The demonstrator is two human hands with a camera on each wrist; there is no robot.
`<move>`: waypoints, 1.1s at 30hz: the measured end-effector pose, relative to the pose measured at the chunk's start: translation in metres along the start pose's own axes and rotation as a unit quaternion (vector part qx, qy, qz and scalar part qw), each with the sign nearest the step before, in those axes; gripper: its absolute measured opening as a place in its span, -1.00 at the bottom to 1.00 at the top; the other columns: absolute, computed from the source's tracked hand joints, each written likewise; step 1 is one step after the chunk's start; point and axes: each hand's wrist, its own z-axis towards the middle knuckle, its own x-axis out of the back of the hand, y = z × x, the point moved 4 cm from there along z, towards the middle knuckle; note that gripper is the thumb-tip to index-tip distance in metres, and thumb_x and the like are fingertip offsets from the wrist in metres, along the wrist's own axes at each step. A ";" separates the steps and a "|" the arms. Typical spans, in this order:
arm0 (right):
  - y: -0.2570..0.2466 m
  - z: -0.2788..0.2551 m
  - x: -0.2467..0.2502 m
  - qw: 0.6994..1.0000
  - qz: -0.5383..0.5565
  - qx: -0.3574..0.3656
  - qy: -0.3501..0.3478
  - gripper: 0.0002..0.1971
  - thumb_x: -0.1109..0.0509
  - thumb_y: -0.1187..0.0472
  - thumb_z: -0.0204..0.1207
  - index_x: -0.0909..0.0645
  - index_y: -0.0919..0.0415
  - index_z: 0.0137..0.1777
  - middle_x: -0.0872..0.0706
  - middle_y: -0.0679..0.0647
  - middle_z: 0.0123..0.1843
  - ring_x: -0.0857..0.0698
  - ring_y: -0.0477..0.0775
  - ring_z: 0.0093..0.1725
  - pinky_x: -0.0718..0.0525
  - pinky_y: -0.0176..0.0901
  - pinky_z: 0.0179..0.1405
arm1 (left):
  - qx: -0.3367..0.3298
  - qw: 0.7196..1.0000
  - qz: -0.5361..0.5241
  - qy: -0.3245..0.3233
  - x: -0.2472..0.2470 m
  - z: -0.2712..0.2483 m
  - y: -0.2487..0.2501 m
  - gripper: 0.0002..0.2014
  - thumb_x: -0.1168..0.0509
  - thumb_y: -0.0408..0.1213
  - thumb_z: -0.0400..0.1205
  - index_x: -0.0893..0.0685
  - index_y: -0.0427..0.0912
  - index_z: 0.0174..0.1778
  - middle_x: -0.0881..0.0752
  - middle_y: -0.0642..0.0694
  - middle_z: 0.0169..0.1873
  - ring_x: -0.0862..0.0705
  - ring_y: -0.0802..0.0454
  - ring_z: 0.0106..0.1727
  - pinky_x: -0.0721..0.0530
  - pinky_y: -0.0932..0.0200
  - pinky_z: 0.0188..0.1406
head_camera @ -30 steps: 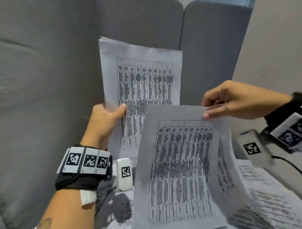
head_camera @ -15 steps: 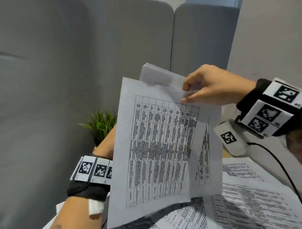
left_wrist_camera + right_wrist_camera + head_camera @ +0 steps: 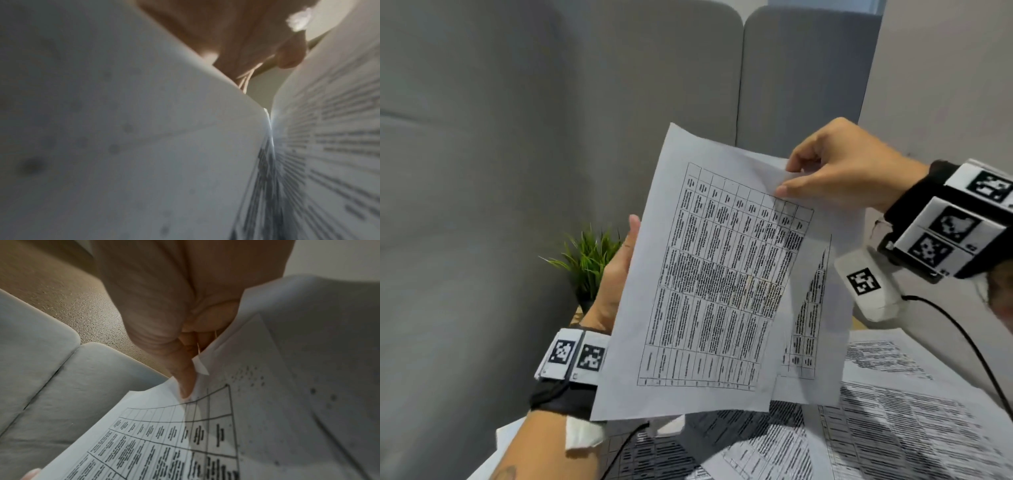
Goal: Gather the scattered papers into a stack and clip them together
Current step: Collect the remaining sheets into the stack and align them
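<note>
Right hand [image 3: 839, 171] pinched the white printed table sheet [image 3: 715, 281] at two o'clock. Left hand's [image 3: 616, 270] hold at nine o'clock was hidden. A loose pinch could let it skew.

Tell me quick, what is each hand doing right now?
Left hand: grips the raised white printed paper sheets by their left edge.
Right hand: pinches the same sheets at their top right corner.

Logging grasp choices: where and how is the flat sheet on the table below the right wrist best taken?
The flat sheet lies with its left end hidden behind the held sheets; its far right edge shows bare. Probably pinch that edge, coming from the right with the right hand, once freed.
</note>
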 end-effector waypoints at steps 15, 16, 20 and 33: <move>-0.007 -0.017 -0.008 0.998 0.036 0.028 -0.052 -0.82 -0.65 0.07 0.37 -0.78 0.14 -0.31 -0.54 0.11 -0.48 -0.46 -0.05 -0.43 -0.43 -0.14 -0.33 | 0.090 0.965 0.244 0.043 0.013 -0.003 -0.007 -0.58 -0.55 -0.39 0.40 -0.70 -0.42 0.17 -0.80 -0.34 0.08 -0.78 -0.22 0.15 -0.74 -0.05 0.20; -0.007 -0.018 -0.009 0.998 0.032 0.033 -0.053 -0.82 -0.65 0.06 0.36 -0.77 0.13 -0.31 -0.53 0.11 -0.48 -0.45 -0.06 -0.43 -0.42 -0.16 -0.32 | 0.085 0.964 0.246 0.054 0.014 -0.003 -0.007 -0.57 -0.55 -0.41 0.37 -0.71 -0.41 0.16 -0.82 -0.31 0.07 -0.79 -0.20 0.14 -0.73 -0.03 0.19; 0.012 -0.026 -0.014 0.997 0.043 0.045 0.034 -0.80 -0.68 0.02 0.32 -0.76 0.05 -0.17 -0.74 -0.04 -0.22 -0.67 -0.10 -0.20 -0.58 -0.21 -0.15 | 0.047 0.966 0.229 0.110 0.014 0.001 -0.009 -0.72 -0.46 -0.57 0.41 -0.75 -0.37 0.04 -0.85 -0.23 -0.03 -0.82 -0.08 0.04 -0.76 0.13 0.01; 0.071 -0.077 -0.132 0.773 0.620 -0.129 0.025 -0.34 -0.70 0.18 0.06 -0.69 0.32 0.22 -0.81 0.28 0.19 -0.84 0.15 0.07 -0.80 -0.15 -0.06 | 0.014 0.976 0.107 0.188 0.023 0.002 -0.011 -0.69 -0.43 -0.48 0.47 -0.70 -0.32 0.14 -0.81 -0.17 -0.19 -0.80 -0.08 -0.17 -0.76 0.07 -0.28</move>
